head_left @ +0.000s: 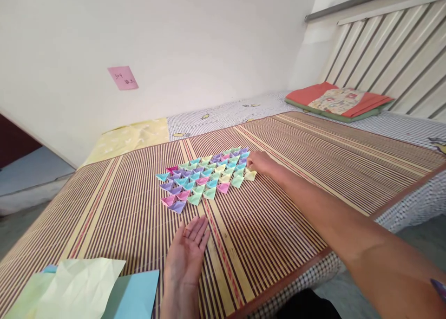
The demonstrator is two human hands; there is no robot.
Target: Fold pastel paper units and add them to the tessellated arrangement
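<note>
Rows of small folded paper boats [202, 181] in purple, blue, green, pink and yellow stand on a striped bamboo mat [278, 226]. At the right end of these rows is my right hand [260, 162], its fingers curled together close to a blue boat and a pale yellow boat [250, 175]. Whatever its fingertips may grip is hidden. My left hand [190, 251] lies palm up in front of the rows, fingers stretched out, holding nothing. Left of that wrist are sheets of paper: a creased pale green one [81, 286] over a blue one [134, 293].
Folded orange and green bedding [339, 100] lies at the back right by a slatted headboard [393, 59]. A pink note [123, 78] is stuck on the white wall. Yellow cloth [135, 137] borders the mat's back left. The bed's front edge runs along the lower right.
</note>
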